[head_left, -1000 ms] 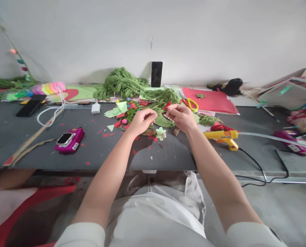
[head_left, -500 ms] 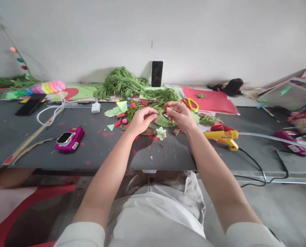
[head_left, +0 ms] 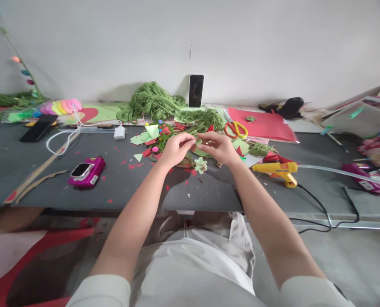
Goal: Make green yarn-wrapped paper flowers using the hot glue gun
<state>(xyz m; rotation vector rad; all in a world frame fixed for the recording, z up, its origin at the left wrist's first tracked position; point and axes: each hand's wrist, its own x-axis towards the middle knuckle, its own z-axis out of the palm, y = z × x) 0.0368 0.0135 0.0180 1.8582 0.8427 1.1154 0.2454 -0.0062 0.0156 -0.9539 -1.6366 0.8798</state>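
My left hand (head_left: 178,149) is closed, thumb and fingertips pressed together over the craft pile; whatever they pinch is too small to make out. Just beside it, my right hand (head_left: 220,147) reaches leftward with its thumb and fingers apart, fingertips close to the left ones. Beneath both lies a green cord-covered piece (head_left: 205,152), mostly covered by the hands. A pale green paper flower (head_left: 200,165) rests in front. Behind the right hand sits a folded red paper piece (head_left: 210,128). Green yarn (head_left: 209,121) is heaped beyond the hands.
Scissors (head_left: 236,129) lie near a red sheet (head_left: 260,123). A yellow glue gun (head_left: 277,169) with its cord is at right. A purple device (head_left: 86,172) and white charger (head_left: 120,133) are at left. A phone (head_left: 196,91) leans on the wall. Another person's arm (head_left: 13,218) shows at lower left.
My right hand has moved slightly down and left toward the left fingertips, and its fingers have spread. The red piece formerly at its fingertips now shows behind it. My left hand keeps its pinch.
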